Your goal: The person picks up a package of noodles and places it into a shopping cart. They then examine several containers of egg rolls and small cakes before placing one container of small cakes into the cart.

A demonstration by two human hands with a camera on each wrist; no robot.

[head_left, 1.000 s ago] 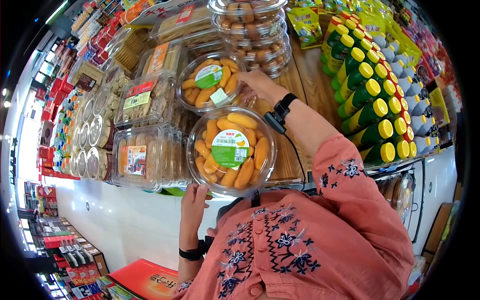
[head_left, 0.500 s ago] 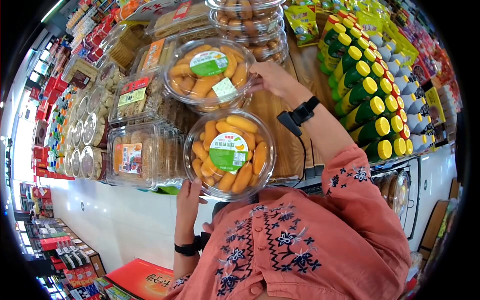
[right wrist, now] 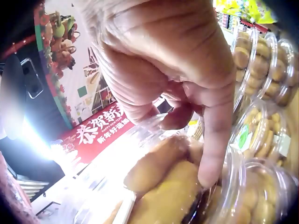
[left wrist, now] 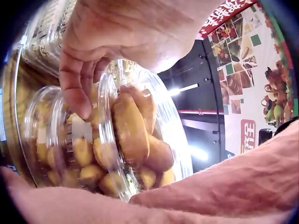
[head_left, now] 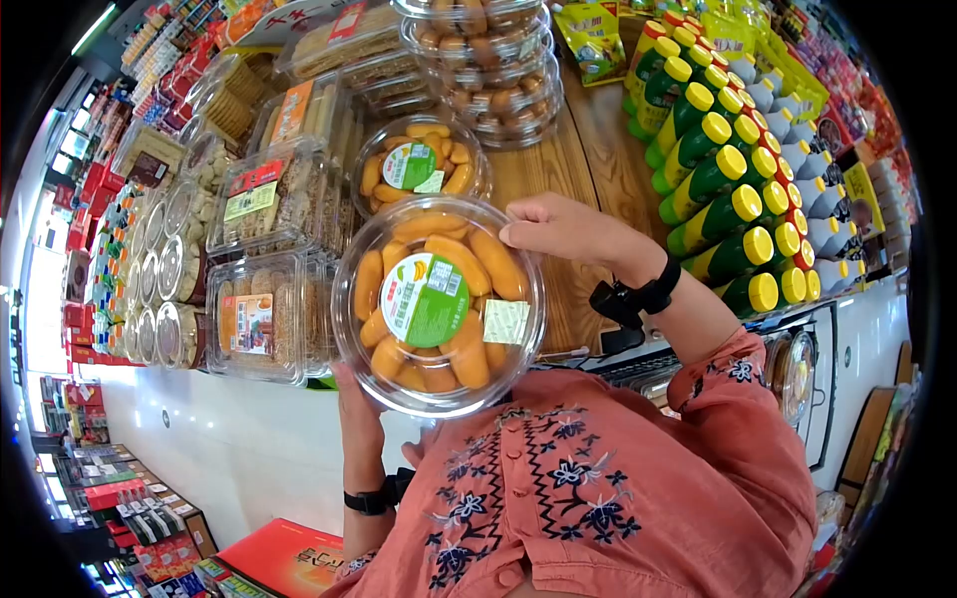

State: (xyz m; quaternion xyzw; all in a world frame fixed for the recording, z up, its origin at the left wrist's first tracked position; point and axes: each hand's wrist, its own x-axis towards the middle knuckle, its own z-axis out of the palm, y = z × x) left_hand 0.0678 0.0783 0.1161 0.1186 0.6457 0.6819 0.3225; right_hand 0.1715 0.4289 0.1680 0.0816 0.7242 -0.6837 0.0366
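Note:
A round clear tub of orange finger pastries with a green label is held up in front of the shelf. My right hand pinches its upper right rim, thumb on the lid. My left hand grips from below at the lower left. In the left wrist view two such tubs lie stacked, and my left hand's thumb lies over the edge. From the head view the lower tub is hidden under the top one. In the right wrist view the pastries sit just under my fingers.
A third tub of the same pastries stays on the wooden shelf. Clear biscuit boxes stand to the left, and stacked round tubs at the back. Green bottles with yellow caps line the right. A red box lies below.
My right hand lifted a tub off the shelf, brought it toward me and set it over the tub in my left hand. Another tub now shows where it stood.

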